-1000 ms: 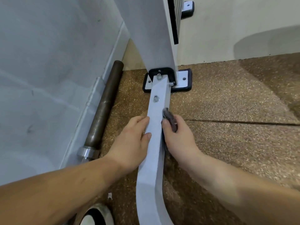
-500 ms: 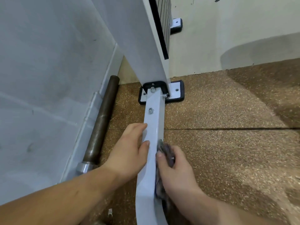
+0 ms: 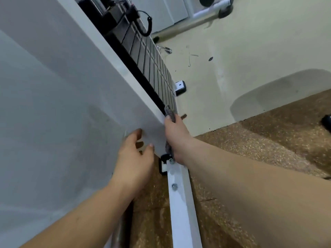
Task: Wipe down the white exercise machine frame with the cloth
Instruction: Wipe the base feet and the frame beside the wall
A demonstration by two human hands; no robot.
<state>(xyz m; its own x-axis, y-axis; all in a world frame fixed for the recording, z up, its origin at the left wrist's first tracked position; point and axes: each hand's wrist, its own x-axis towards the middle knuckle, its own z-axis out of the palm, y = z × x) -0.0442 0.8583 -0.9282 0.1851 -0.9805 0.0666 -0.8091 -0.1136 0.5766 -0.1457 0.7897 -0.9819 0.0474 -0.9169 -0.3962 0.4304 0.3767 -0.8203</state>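
My right hand (image 3: 174, 133) grips the grey cloth (image 3: 169, 111), pressing it to the front edge of the white metal machine upright (image 3: 139, 111), low near the speckled brown floor (image 3: 259, 149), for wiping. My left hand (image 3: 136, 158), fingers relaxed, apparently steadies the upright.

The white frame (image 3: 114, 97) tilts up and away, floor rail (image 3: 180, 203) running out from its base, grey cloth (image 3: 169, 112) bunched against its right edge, low down.
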